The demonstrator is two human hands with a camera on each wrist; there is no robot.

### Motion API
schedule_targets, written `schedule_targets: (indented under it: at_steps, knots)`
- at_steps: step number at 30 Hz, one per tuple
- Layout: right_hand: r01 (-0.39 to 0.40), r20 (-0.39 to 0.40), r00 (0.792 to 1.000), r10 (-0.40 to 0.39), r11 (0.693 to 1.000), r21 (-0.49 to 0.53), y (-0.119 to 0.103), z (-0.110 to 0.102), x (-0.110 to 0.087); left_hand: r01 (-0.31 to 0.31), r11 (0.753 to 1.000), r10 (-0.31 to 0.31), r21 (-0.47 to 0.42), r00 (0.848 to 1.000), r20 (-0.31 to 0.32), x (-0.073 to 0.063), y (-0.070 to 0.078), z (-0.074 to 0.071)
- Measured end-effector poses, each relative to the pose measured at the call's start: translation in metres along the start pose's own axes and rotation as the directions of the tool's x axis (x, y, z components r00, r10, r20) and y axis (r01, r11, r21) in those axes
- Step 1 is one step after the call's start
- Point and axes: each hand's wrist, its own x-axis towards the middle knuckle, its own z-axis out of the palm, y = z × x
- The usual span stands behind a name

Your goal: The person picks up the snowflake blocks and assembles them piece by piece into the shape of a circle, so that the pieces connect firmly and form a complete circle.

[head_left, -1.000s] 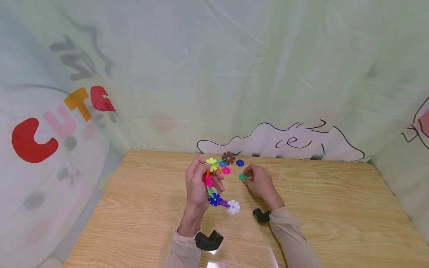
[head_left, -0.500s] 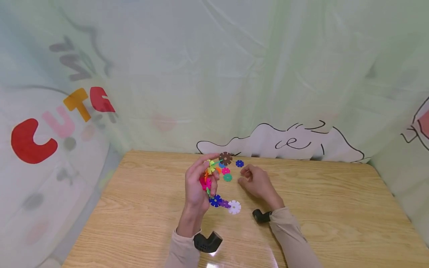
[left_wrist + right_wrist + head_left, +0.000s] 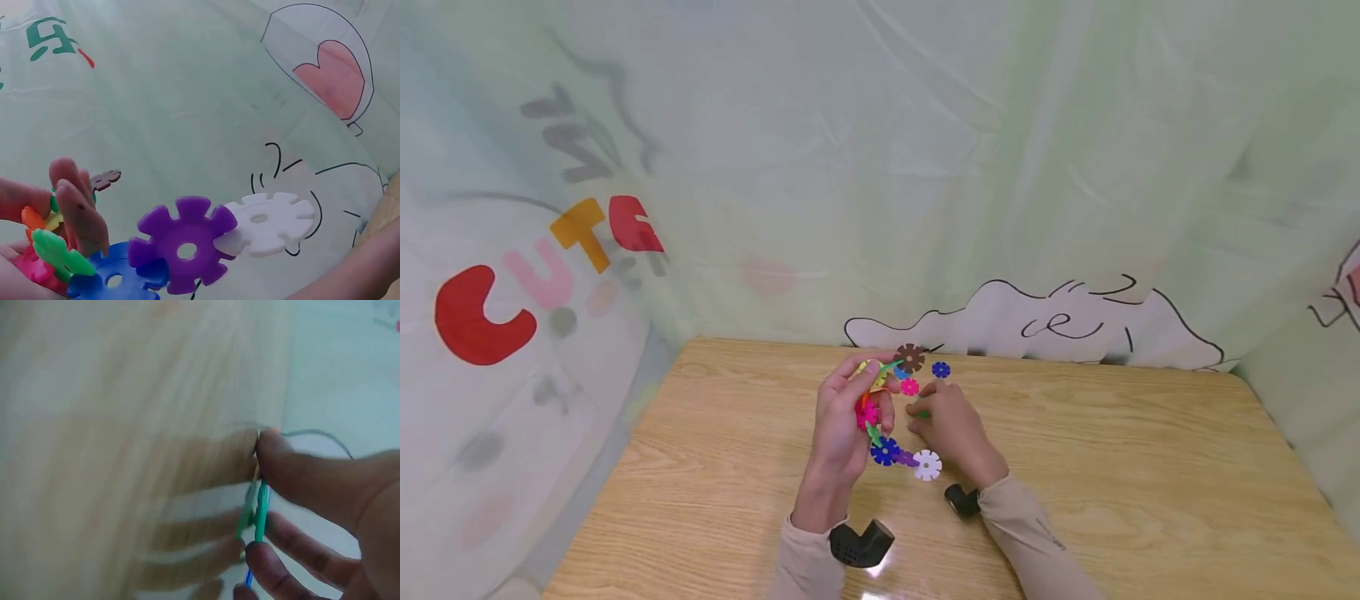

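Note:
My left hand (image 3: 842, 425) holds a curved chain of interlocked, slotted plastic discs, with the thumb at a yellow disc (image 3: 880, 377). A brown disc (image 3: 910, 358) sits at the chain's far end. Below the palm hang a dark blue disc (image 3: 885, 451), a purple disc (image 3: 187, 244) and a white disc (image 3: 927, 465). My right hand (image 3: 955, 429) is low at the table, thumb and fingertips at opposite edges of a green disc (image 3: 260, 515), seen edge-on in the right wrist view. Most of this disc is hidden by the fingers in the head view.
Loose on the wooden table (image 3: 1120, 467) lie a pink disc (image 3: 909, 387) and a small blue disc (image 3: 941, 369), just beyond the right hand. A light blue disc (image 3: 902, 374) shows partly behind the chain. A printed curtain (image 3: 880, 183) rises behind the table's far edge.
A second ago the right hand held the green disc; half a second ago it lay released on the table. Now the right hand has moved left onto it. The left hand keeps the chain, index finger drawn in.

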Motion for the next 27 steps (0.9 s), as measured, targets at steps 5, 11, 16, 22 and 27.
schedule_targets:
  at_steps: [5,11,16,22,27]
  knots:
    - [-0.104,0.040,0.994,0.101,0.990,0.090,0.014,-0.008,0.000,0.025,1.000,-0.025,0.005,0.999,0.028,-0.001,0.001,-0.003]
    - [-0.019,-0.063,0.997,0.036,0.965,0.260,0.011,-0.036,-0.007,0.070,0.996,-0.067,-0.058,0.997,0.040,-0.001,-0.001,-0.005]
    - [0.275,-0.393,0.910,-0.128,0.898,0.344,-0.021,-0.072,-0.026,0.100,0.989,-0.100,-0.108,0.995,0.011,-0.002,0.000,-0.003]
    - [0.545,-0.613,0.709,-0.348,0.823,0.163,-0.049,-0.097,-0.043,0.109,0.991,-0.109,-0.074,0.994,0.004,-0.002,0.000,0.003]
    - [0.575,-0.655,0.623,-0.429,0.818,0.011,-0.056,-0.103,-0.048,0.068,0.995,-0.072,0.073,0.996,0.059,-0.004,0.000,0.005]
